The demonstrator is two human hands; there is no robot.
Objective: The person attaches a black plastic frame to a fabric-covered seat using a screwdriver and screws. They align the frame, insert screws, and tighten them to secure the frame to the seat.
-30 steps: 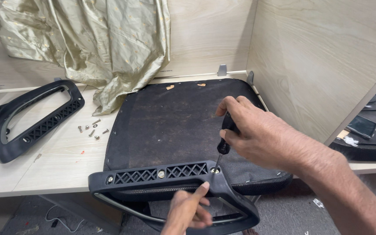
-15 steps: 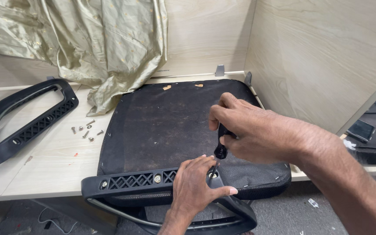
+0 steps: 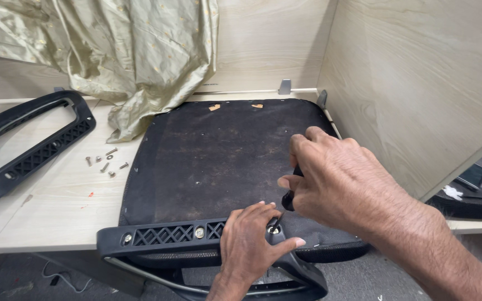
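The right hand [image 3: 338, 181] is curling tight around a black screwdriver [image 3: 289, 199], with all its fingers pressed together on the handle. The tool is leaning down toward 7 o'clock, and its thin metal tip is meeting a screw [image 3: 274, 229] in the black plastic armrest [image 3: 163, 235].

The left hand [image 3: 252, 245] is lying on that armrest at 6 o'clock in the view. Its fingers are bending together over the plastic, and the thumb is sticking out toward 3 o'clock. The fingertips are sitting right next to the screw and the tool tip. I cannot tell if they are pinching the tip or just resting beside it.

The armrest is lying along the near edge of a dark seat cushion [image 3: 218, 156], which is lying flat on a pale wooden table [image 3: 51, 206] in the middle of the view.

At 9 o'clock, a second black armrest [image 3: 26, 147] is lying on the table, well apart from the hands. A few loose screws [image 3: 106, 161] are lying between it and the cushion. At 11 o'clock, a shiny green cloth [image 3: 124, 50] is hanging down onto the table
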